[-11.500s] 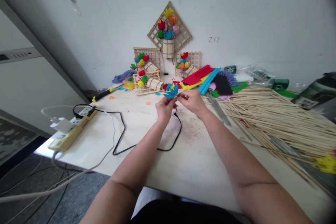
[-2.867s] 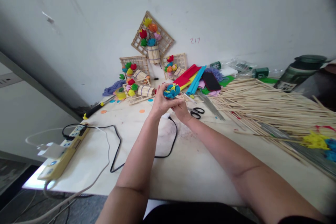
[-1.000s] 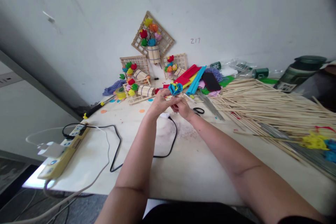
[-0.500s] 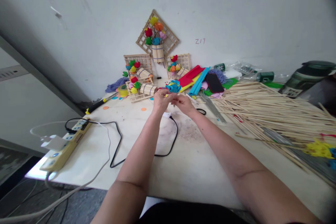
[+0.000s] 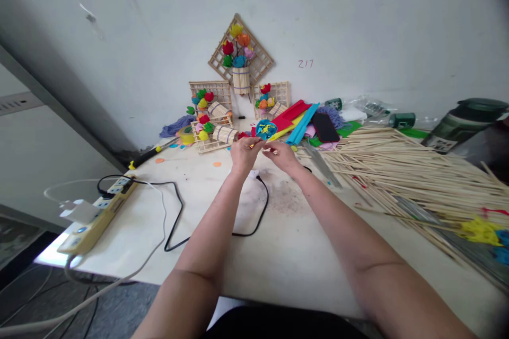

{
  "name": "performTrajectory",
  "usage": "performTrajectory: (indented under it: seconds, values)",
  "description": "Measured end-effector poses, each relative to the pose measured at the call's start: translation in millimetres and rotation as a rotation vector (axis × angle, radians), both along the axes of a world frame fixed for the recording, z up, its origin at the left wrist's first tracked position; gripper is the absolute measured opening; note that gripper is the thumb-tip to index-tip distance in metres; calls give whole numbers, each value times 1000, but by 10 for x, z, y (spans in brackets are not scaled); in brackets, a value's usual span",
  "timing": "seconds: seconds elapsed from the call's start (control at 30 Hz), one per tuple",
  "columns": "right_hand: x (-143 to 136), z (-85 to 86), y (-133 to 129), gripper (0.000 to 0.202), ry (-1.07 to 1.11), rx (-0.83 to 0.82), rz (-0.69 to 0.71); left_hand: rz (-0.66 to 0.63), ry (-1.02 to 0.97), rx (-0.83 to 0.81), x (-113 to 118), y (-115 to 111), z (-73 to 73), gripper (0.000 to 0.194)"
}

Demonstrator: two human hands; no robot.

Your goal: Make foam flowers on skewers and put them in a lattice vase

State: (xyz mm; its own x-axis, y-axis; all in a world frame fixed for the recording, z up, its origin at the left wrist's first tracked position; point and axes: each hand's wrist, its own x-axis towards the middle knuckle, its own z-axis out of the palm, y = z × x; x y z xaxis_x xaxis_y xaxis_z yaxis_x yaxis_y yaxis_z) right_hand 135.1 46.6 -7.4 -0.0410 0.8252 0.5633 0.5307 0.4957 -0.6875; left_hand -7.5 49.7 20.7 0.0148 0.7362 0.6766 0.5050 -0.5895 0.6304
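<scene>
My left hand [image 5: 245, 154] and my right hand [image 5: 280, 155] are near each other above the middle of the table, fingertips a small gap apart. Each has its fingers pinched together; what they hold, if anything, is too small to make out. Just beyond the fingertips is a blue flower-like piece [image 5: 266, 128] with yellow bits. Left of my left hand lies a small lattice with flowers and a stick bundle [image 5: 225, 134]. Red sheets [image 5: 289, 116] and a blue strip [image 5: 303, 124] lie beyond my right hand.
A diamond lattice [image 5: 260, 61] with flowers leans on the wall. Many thin wooden sticks [image 5: 413, 164] cover the right side, near a dark bottle [image 5: 457, 124] and a phone [image 5: 325, 127]. At left are a power strip [image 5: 99, 222], cables and a black-handled tool [image 5: 145, 158].
My fingertips have moved slightly apart. The blue flower-like piece shows a different face, with yellow bits in its middle. The view has shifted a little.
</scene>
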Motion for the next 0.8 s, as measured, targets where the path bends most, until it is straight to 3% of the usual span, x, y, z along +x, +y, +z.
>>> performTrajectory:
  seconds: [0.1,0.2,0.5,0.8]
  values:
    - [104,62,19,8,33,-54,-133,21,-5,41,-18,-5,-13,18]
    - [172,189,-25,13,120,-59,-178,48,3,47,-36,3,-24,22]
    - [-2,614,-416,17,355,63,26,33,-80,17,-59,18,-26,40]
    - [-91,717,-595,12,309,125,115,-19,-96,-31,-20,-4,-40,35]
